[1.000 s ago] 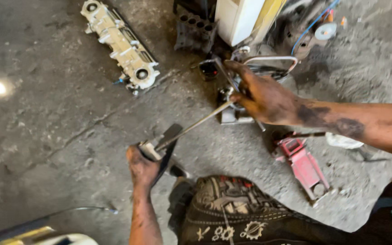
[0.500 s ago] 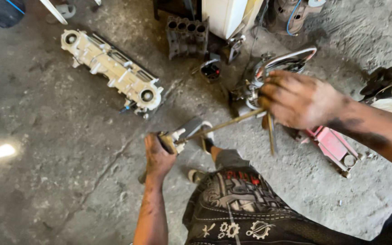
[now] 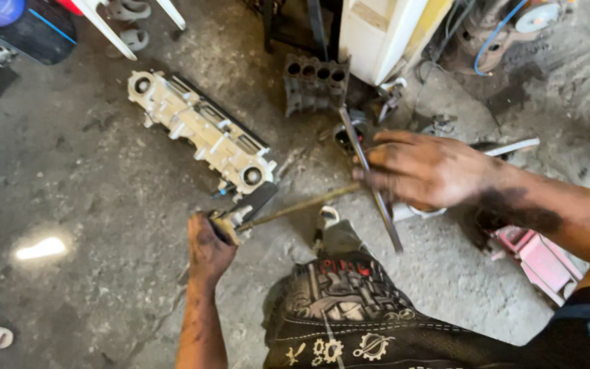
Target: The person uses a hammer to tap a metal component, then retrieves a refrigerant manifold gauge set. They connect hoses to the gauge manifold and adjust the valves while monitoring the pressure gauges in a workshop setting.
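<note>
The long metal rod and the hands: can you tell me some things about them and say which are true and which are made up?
1. The left hand holds one end of the long metal rod. True.
2. The right hand is empty. False: it grips a dark crossbar.
3. The pale cylinder head lies on the concrete floor. True.
4. The cylinder head rests on the person's knee. False: it lies beyond the left hand, on the floor.
5. A pink tool lies under the right forearm. True.

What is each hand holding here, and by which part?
Left hand grips the long rod's near end; right hand grips its far end, around the dark cross bar.
</note>
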